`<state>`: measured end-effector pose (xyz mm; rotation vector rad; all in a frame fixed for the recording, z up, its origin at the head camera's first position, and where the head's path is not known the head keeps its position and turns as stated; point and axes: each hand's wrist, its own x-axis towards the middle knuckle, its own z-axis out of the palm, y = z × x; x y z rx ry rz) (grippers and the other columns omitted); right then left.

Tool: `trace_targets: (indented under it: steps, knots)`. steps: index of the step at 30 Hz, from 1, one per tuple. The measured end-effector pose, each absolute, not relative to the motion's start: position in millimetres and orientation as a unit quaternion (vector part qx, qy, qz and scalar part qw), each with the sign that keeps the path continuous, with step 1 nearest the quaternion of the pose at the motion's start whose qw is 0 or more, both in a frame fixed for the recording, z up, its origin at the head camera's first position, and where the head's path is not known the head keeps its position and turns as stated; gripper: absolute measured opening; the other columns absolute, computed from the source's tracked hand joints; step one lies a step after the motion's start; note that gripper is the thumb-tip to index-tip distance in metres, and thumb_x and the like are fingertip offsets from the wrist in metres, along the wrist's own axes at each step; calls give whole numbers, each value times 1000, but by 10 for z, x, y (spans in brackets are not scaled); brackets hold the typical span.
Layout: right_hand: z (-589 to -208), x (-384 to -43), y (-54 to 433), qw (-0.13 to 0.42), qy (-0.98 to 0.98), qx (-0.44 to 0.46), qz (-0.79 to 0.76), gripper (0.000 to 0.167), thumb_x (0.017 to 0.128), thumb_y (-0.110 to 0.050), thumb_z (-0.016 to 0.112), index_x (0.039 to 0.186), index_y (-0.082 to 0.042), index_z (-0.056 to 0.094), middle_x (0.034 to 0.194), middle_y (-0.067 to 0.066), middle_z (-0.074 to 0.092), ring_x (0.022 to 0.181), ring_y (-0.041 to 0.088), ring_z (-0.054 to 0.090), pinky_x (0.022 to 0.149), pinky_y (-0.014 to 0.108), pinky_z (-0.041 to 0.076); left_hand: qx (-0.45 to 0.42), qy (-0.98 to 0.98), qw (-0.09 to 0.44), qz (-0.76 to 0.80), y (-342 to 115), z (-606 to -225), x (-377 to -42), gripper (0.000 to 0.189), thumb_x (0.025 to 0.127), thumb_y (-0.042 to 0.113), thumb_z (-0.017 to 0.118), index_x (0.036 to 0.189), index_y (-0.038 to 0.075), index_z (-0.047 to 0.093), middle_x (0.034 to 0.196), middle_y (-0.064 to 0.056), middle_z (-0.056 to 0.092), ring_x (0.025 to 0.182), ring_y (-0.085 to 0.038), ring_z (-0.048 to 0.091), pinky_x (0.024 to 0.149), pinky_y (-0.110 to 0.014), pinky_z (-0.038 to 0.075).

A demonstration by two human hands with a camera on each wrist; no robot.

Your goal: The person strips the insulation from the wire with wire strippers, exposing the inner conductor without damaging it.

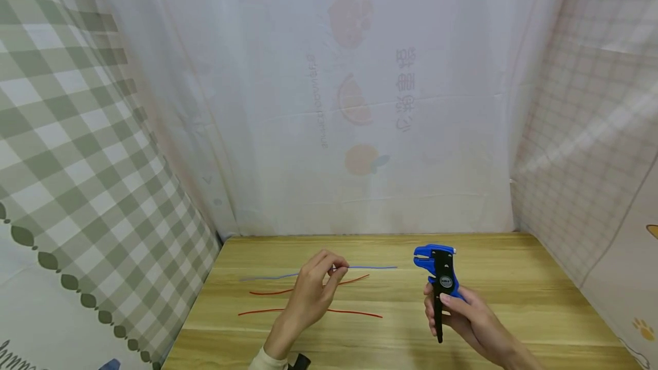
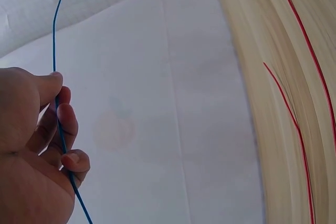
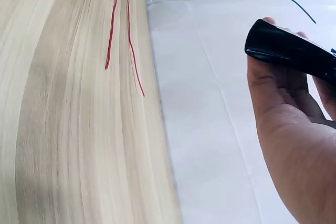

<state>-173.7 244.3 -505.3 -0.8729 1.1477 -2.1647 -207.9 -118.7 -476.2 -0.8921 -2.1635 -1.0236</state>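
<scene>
A thin blue wire (image 1: 372, 268) is pinched near its middle between the thumb and fingers of my left hand (image 1: 311, 287). It runs out to both sides of the hand above the table. In the left wrist view the blue wire (image 2: 54, 45) also passes along the curled fingers. My right hand (image 1: 470, 316) grips a blue and black wire stripper (image 1: 443, 270) by its handles, its head upward and its mouth facing left. Between the wire's right end and the stripper's mouth a small gap shows in the head view. The right wrist view shows mainly the stripper's black handle (image 3: 289, 51).
Two red wires lie on the wooden table (image 1: 401, 336): a nearer red wire (image 1: 354, 312) and a farther red wire (image 1: 269, 292), both partly hidden by the left hand and forearm. A white curtain (image 1: 277, 187) hangs behind the table, with a checkered cloth (image 1: 144, 210) on the left.
</scene>
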Motion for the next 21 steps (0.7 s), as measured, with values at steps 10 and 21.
trace_targets:
  steps: [10,21]
  knots:
    - [-5011,-1660,2286,268,397,-342,-808,47,119,-1,8,142,1,49,123,13,72,112,24,73,102,40,64,-307,-810,266,-423,-1141,-4710,-2010,7,106,6,78,104,13,77,98,3,74,85,-3,62,74,-23,59]
    - [-5006,-1607,2200,244,437,-355,-790,46,117,1,12,141,0,51,117,10,74,109,18,73,98,42,67,-306,-811,289,-407,-1135,-4604,-1950,9,104,6,81,101,14,78,96,4,76,85,-5,64,73,-24,60]
